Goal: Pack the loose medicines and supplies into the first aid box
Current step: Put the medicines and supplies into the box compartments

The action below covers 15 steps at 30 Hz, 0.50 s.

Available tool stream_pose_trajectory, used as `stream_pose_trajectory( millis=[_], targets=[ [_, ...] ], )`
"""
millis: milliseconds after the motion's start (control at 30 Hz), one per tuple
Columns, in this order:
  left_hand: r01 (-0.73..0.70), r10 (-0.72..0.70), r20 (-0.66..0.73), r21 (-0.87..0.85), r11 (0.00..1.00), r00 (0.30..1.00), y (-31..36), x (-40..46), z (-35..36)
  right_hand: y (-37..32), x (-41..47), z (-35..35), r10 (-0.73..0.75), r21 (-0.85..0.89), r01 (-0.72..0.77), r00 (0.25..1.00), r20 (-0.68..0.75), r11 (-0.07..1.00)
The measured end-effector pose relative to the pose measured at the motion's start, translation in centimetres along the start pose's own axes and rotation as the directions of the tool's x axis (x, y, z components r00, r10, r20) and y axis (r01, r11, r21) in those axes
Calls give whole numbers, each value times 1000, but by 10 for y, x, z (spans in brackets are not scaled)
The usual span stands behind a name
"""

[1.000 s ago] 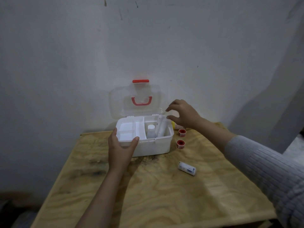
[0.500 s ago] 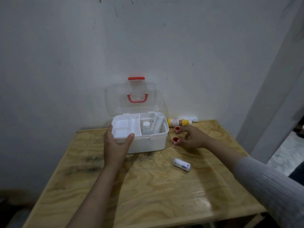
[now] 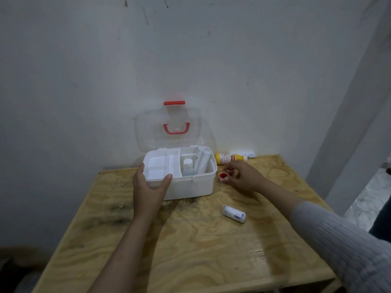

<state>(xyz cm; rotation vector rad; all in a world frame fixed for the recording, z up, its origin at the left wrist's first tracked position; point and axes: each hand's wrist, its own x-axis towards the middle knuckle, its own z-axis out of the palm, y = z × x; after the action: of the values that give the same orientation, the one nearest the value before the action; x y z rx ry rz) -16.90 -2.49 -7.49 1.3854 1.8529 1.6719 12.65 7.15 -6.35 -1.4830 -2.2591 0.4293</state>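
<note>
A left hand [image 3: 148,187] braces the open first aid box [image 3: 190,182] on the tabletop [image 3: 211,250], its grip clasping the front rim. Right of the box, the right hand [image 3: 243,178] pinches a red-cored tape roll [image 3: 223,177]. A loose pinch could send it rolling.

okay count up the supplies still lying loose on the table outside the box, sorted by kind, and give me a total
Red-and-white tape rolls: 2, both at the right hand
Yellow bottle: 1
White wrapped rolls: 2, one in front, one behind the bottle by the wall
Total: 5
</note>
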Motion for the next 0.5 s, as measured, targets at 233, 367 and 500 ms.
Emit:
stream_pose_trajectory(
  millis=[233,367,500],
  targets=[
    [-9,9,-6,-12,1000,1000,1,-1,-1,0,-5,1,-7,-10,7,999,34,1000],
    [-5,5,-2,-20,1000,1000,3,-1,0,-5,-4,-2,2,-4,-2,999,35,1000],
    [0,0,-1,-25,1000,1000,3,-1,-1,-9,-9,-6,-28,-2,28,998,49,1000]
  ],
)
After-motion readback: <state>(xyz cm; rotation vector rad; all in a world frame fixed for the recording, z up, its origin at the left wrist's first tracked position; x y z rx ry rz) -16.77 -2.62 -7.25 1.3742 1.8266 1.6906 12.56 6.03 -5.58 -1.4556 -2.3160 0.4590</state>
